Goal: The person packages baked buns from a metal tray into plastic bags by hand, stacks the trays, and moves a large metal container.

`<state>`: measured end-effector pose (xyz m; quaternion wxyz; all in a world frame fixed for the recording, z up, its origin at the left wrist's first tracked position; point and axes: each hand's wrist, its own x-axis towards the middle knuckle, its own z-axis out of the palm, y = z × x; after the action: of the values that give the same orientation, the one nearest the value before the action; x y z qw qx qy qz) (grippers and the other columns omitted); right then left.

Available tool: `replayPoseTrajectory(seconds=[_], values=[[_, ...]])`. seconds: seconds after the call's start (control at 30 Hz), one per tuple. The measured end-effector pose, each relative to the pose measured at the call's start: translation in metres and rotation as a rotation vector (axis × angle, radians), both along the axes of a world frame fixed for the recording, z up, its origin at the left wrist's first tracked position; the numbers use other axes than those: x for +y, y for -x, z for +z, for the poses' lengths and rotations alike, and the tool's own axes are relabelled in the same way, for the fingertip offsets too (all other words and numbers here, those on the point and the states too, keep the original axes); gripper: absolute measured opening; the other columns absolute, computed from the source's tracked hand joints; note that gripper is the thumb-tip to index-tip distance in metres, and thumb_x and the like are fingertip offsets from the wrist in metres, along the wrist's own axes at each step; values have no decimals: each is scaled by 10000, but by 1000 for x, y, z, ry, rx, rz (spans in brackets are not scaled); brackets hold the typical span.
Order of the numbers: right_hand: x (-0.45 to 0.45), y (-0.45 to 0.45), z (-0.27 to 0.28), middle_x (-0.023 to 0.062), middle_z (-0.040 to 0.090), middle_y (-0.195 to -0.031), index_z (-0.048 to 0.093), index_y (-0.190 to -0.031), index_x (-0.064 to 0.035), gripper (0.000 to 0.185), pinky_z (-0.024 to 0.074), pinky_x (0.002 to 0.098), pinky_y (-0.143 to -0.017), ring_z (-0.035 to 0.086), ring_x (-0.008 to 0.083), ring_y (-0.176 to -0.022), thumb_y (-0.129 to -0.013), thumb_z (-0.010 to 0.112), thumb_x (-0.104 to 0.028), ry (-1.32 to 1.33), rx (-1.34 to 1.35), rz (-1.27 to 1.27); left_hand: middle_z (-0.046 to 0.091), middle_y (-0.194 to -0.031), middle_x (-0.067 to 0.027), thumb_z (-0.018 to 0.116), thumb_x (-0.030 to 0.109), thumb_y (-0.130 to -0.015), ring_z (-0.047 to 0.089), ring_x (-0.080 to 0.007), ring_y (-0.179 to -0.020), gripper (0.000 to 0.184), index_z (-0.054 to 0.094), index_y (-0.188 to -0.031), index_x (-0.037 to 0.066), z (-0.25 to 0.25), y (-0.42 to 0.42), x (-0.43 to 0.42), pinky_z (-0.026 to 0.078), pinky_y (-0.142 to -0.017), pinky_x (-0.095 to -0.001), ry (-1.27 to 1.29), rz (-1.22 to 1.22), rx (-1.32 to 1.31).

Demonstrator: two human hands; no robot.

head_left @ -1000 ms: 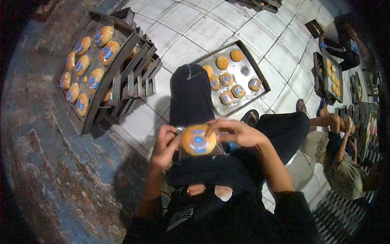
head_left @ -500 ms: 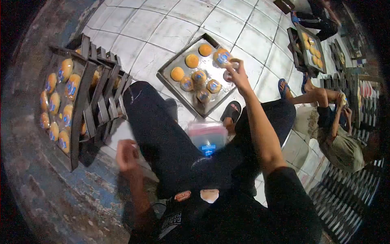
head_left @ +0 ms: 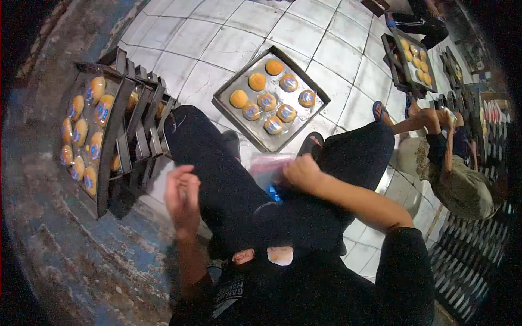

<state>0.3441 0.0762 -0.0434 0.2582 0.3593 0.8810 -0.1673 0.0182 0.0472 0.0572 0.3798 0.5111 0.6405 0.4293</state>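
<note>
My right hand (head_left: 303, 173) is between my knees, its fingers closed at the right edge of the clear plastic bags (head_left: 266, 169), which have a pink band and blue print. Motion blurs the bags there. My left hand (head_left: 183, 195) hovers by my left thigh, fingers loosely curled and apart, with nothing seen in it. In front of my feet a square metal tray (head_left: 239, 129) lies on the floor. It carries several round buns: three bare ones such as the bare bun (head_left: 238, 99), and several in printed wrappers, such as the wrapped bun (head_left: 273, 125).
On my left stand stacked metal trays (head_left: 142, 122), the nearest tilted and full of wrapped buns (head_left: 80, 132). To the right sits a co-worker (head_left: 462, 185) with hands raised. Farther back, another tray of buns (head_left: 418, 62) stands near a second person's legs (head_left: 424, 26).
My right hand has come back from the tray to the bags, leaving a wrapped bun at the tray's right side. My left hand has risen slightly.
</note>
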Motion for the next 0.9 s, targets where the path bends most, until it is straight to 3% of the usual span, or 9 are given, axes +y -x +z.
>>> replayPoseTrajectory(seconds=[0.2, 0.27, 0.33, 0.4, 0.53, 0.63, 0.7, 0.8, 0.9], values=[[-43, 3, -18, 96, 714, -930, 771, -933, -115, 175, 562, 443, -821, 732, 289, -881, -956, 614, -191, -57, 156, 11, 657, -1028, -76, 625, 69, -1031, 617, -126, -963, 304, 557, -1312, -24, 15, -35, -12, 486, -863, -252, 11, -52, -280], [-30, -7, -10, 171, 686, -1062, 787, -982, -86, 176, 551, 476, -893, 706, 338, -989, -964, 635, -174, 27, 551, -82, 669, -1189, -139, 623, 126, -1037, 653, -203, -1071, 422, 486, -1414, -7, 10, -49, -21, 525, -934, -314, -24, -87, -499], [-6, -11, 66, 228, 654, -1197, 783, -1055, -49, 207, 528, 480, -981, 658, 370, -1145, -1002, 658, -205, 220, 627, -210, 473, -1548, -199, 657, 142, -1014, 489, -299, -1423, 684, 309, -1594, 41, 10, -60, -36, 432, -1158, -403, 110, -135, -636], [2, -26, 99, 220, 656, -1332, 781, -1033, -35, 241, 516, 450, -1028, 625, 349, -1265, -1023, 690, -258, 313, 984, -604, 420, -1604, -192, 649, 204, -1043, 438, -316, -1475, 707, 274, -1623, 55, 11, -80, -52, 395, -1193, -458, 196, -61, -639], [3, -28, 154, 185, 591, -1516, 743, -985, -8, 290, 482, 405, -1094, 610, 323, -1339, -1043, 674, -284, 372, 1175, -728, 601, -1461, -202, 602, 312, -1087, 640, -344, -1300, 559, 424, -1543, 42, -13, -94, -54, 517, -1103, -532, 507, -175, -1283], [7, -21, 157, 197, 627, -1476, 671, -874, 20, 278, 493, 403, -1080, 631, 291, -1311, -1000, 739, -219, 392, 1236, -786, 713, -1288, -187, 576, 233, -1108, 720, -258, -1140, 342, 603, -1330, -25, 4, -96, -36, 600, -940, -406, 551, -113, -1189], [19, -19, 160, 191, 708, -1317, 573, -801, -1, 295, 528, 372, -1014, 663, 230, -1233, -934, 813, -112, 325, 1374, -1016, 772, -1108, -164, 601, 196, -1096, 758, -209, -984, 265, 686, -1180, -41, 10, -88, -18, 619, -834, -322, 401, -100, -794], [51, -19, 146, 96, 694, -988, 509, -960, -49, 348, 562, 252, -796, 707, 121, -968, -889, 847, -12, 357, 1491, -1263, 782, -1036, -208, 638, 169, -1073, 781, -236, -883, 213, 688, -1076, -39, 16, -68, 6, 648, -757, -335, 393, -67, -616], [82, -1, 131, 81, 691, -947, 496, -1030, -58, 380, 544, 231, -725, 686, 92, -879, -888, 845, 0, 431, 1561, -1247, 785, -987, -169, 660, 162, -1057, 769, -205, -872, 213, 712, -1069, -45, 18, -47, 24, 627, -759, -322, 394, -13, -521]])
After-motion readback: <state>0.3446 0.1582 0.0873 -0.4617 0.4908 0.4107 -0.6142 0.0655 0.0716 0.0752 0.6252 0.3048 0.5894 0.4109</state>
